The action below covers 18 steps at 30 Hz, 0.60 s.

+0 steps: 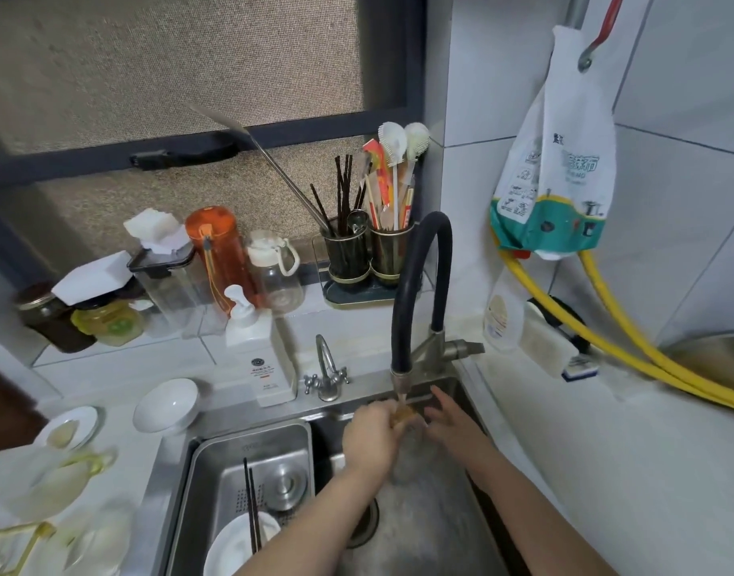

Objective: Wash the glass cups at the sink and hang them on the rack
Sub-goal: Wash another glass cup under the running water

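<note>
A clear glass cup (409,459) is held in the sink (432,530) under water running from the black hose faucet (402,326). My left hand (369,440) is curled around the cup's upper part, with a small brownish patch showing at its fingertips. My right hand (452,426) lies against the cup's right side, fingers spread. The cup is blurred by motion and water. A yellow wire rack (20,538) stands at the bottom left, with blurred glass cups (95,538) on it.
A steel drain basket (257,451) in the sink's left part holds a white plate, chopsticks and a lid. White bowls (168,405), a soap pump bottle (269,367) and a small tap (326,374) line the counter. Jars, bottles and utensil holders (369,251) stand on the sill.
</note>
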Each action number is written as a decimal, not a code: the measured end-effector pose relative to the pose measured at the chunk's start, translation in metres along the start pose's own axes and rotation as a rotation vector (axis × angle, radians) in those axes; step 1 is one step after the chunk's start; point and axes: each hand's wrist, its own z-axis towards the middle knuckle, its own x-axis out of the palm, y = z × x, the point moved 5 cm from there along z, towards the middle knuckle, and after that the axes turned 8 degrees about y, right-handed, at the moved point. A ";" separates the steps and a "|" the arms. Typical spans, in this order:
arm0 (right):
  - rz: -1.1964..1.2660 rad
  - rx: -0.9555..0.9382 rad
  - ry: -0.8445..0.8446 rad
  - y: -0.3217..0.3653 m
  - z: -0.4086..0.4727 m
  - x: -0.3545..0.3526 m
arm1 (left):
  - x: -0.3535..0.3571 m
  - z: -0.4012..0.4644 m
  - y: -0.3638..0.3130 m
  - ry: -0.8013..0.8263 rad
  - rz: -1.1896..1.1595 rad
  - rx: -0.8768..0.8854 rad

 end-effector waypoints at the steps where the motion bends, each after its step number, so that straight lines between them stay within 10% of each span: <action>1: -0.006 0.013 -0.026 -0.001 0.002 -0.006 | -0.002 -0.001 -0.001 -0.009 0.019 0.018; 18: -0.122 0.032 -0.405 0.012 0.092 -0.093 | -0.010 -0.002 0.005 -0.087 -0.293 0.103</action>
